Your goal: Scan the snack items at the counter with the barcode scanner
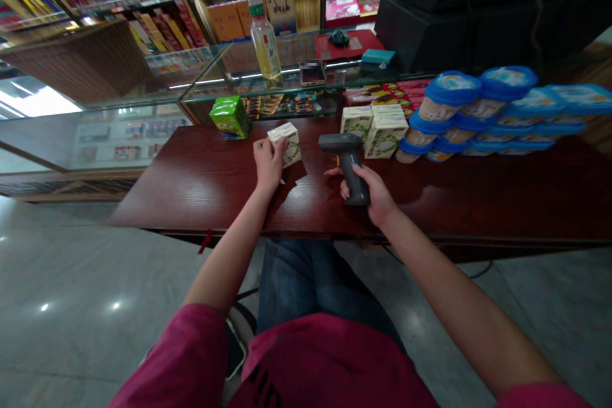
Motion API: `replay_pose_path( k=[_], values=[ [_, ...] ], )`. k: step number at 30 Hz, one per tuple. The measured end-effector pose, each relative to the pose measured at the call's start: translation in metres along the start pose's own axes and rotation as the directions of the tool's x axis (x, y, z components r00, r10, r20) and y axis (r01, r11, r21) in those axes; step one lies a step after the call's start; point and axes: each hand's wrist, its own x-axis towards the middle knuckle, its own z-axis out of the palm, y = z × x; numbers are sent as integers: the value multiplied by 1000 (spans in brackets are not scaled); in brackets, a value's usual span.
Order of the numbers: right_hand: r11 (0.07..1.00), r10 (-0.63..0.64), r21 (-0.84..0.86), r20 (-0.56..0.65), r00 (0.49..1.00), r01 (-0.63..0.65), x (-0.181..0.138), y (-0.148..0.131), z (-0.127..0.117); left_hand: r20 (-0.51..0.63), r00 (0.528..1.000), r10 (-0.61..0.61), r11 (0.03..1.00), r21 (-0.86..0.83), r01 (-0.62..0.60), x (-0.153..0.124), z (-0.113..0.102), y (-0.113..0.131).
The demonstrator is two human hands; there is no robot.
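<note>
My left hand (268, 162) is closed around the left side of a small white carton with green print (292, 146), just at the dark red wooden counter (215, 185). In my right hand (373, 191) is a dark grey barcode scanner (352, 172), its handle wrapped by my fingers and its head pointing left toward the carton. Right behind the scanner stand several similar white-and-green cartons (386, 134). A green wrapped pack (230, 117) sits to the left of my left hand, near the counter's back edge.
Blue-lidded tubs (449, 99) are stacked at the right. Behind the counter, a glass display case (201, 86) carries a bottle of yellowish drink (264, 44). A black machine (430, 32) stands at the back right; a wicker basket (86, 60) is at the left.
</note>
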Motion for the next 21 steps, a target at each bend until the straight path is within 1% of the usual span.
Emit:
replay_pose_path(
  k=[3, 5, 6, 8, 10, 11, 12, 13, 16, 18, 21],
  values=[
    [1000, -8, -8, 11, 1000, 8, 0, 1, -1, 141, 990, -27, 997, -73, 37, -5, -25, -3],
    [1000, -2, -5, 25, 1000, 2, 0, 0, -2, 261, 965, -16, 993, -113, 47, -5, -42, -3],
    [1000, 5, -5, 33, 999, -5, -1, 0, -2, 327, 945, 4, 990, -135, 42, -4, -49, -2],
    [1000, 15, -13, 50, 999, -14, -2, -1, -1, 461, 887, 43, 977, -204, 58, -1, -57, 3],
    [1000, 11, -27, 63, 998, -10, -4, -2, 1, 568, 822, 41, 950, -277, 144, 3, -54, 9],
    [999, 10, -36, 71, 997, -7, -5, -3, 2, 597, 802, 24, 931, -306, 200, 5, -49, 12],
    [999, 9, -47, 78, 997, -5, -6, -4, 4, 599, 801, 0, 910, -331, 248, 7, -41, 14],
    [998, 11, -60, 88, 996, -6, -7, -4, 5, 579, 815, -32, 891, -352, 285, 9, -32, 16],
    [994, 24, -108, 126, 992, -10, -9, -5, 7, 442, 879, -176, 852, -379, 361, 13, -2, 15],
    [991, 20, -137, 141, 990, -1, -10, -5, 8, 338, 902, -270, 856, -344, 385, 14, 14, 11],
    [989, -8, -149, 122, 992, 26, -11, -5, 9, 201, 920, -336, 878, -286, 383, 14, 26, 4]
  ],
)
